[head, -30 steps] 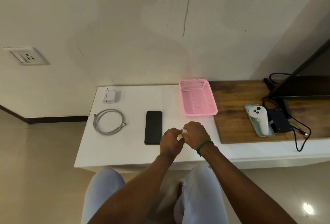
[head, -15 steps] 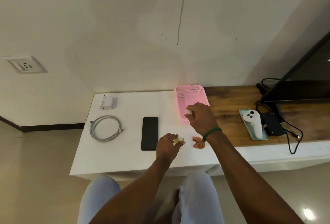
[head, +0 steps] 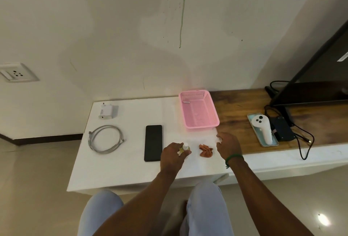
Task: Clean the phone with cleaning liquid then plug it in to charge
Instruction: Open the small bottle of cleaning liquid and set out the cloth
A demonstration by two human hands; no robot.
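A black phone (head: 153, 142) lies face up on the white table (head: 122, 171). Just right of it, my left hand (head: 173, 157) grips a small bottle (head: 185, 147) of yellowish liquid with a white nozzle, held upright. A crumpled orange cloth (head: 205, 150) lies between my hands. My right hand (head: 228, 146) hovers to the right of the cloth, its fingers pinching a small white thing that looks like the bottle's cap. A coiled grey cable (head: 105, 138) and a white charger (head: 107, 112) lie left of the phone. A wall socket (head: 17, 72) is at the far left.
A pink basket (head: 199, 111) stands behind my right hand. On the wooden top to the right lie a white controller (head: 262, 129) on a teal tray, a black box (head: 282, 131) with cables, and a dark screen (head: 320, 70). My knees are under the table's front edge.
My hands came apart from the bottle. The right hand went towards the basket with the white cap, then drew back beside the orange cloth, now uncovered. The left hand kept the bottle.
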